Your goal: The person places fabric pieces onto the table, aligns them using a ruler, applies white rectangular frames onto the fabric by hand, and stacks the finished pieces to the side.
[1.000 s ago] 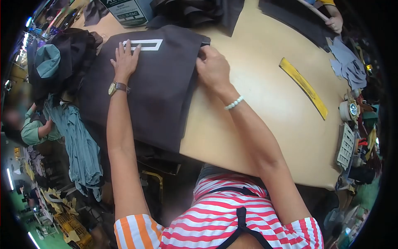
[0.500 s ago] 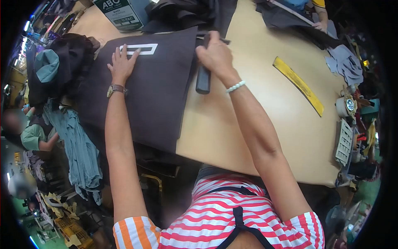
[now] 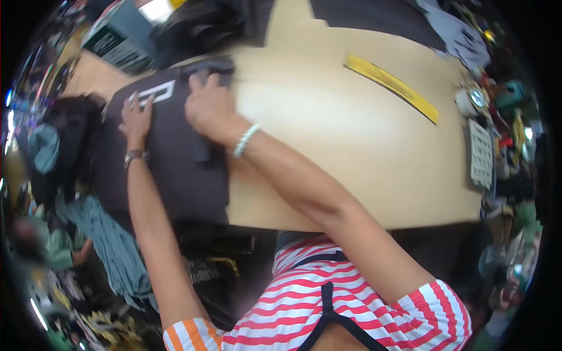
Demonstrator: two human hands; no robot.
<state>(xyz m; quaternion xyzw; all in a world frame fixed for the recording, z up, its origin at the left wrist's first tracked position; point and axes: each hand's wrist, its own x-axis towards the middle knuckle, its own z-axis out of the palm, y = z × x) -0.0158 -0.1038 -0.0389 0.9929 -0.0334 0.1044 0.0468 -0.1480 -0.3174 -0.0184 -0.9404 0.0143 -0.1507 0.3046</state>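
Dark cloth [image 3: 175, 181] lies on the left part of the table with a white rectangular outline patch [image 3: 165, 90] on its upper half. My left hand [image 3: 136, 123] rests flat on the cloth with fingers spread, its fingertips at the patch's left end. To the right of the patch, my right hand [image 3: 211, 108] grips a hammer [image 3: 204, 153] over the cloth. The dark handle points towards me; the head, beyond my fingers, is blurred. Part of the patch lies behind my left fingers.
A yellow curved strip [image 3: 392, 88] lies on the tabletop [image 3: 351, 158]. A green and white can-like box [image 3: 120, 41] and dark fabric [image 3: 199, 29] stand at the back left. Blue-grey cloth [image 3: 111, 251] hangs at the left. A round dial [image 3: 477, 97] sits at the right edge.
My right hand has carried the hammer left, from the cloth's right edge to over the cloth beside the patch. My left hand stays flat by the patch. The view has shifted.
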